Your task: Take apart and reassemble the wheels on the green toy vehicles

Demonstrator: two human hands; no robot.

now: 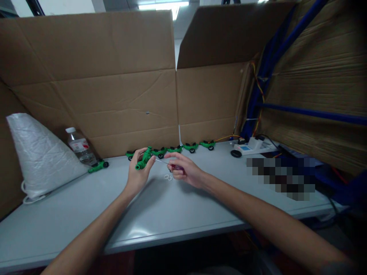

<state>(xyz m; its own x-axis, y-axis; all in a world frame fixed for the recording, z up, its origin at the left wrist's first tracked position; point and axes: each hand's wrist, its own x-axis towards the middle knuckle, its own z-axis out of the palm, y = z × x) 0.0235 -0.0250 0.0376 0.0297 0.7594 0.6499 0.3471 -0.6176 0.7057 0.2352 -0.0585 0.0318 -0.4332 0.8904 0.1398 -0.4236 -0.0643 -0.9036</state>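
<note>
Held up above the table, a green toy vehicle body [145,157] is gripped between the fingers and thumb of my left hand [138,170]. My right hand [185,170] is closed round the dark red handle of a screwdriver [162,162]. Its thin metal shaft points left at the green body; my left thumb is close by, and whether the tip touches cannot be made out. Below, between the hands, small white rings [168,177] lie on the table. Behind my hands stands a row of several green toy vehicles [190,147] with black wheels.
The white table [160,214] is backed by cardboard walls [114,95]. At left are a white bag [46,160], a water bottle [82,147] and another green toy vehicle [98,167]. A power strip [255,146] and a black disc [236,154] lie at right, beside a blurred-out patch.
</note>
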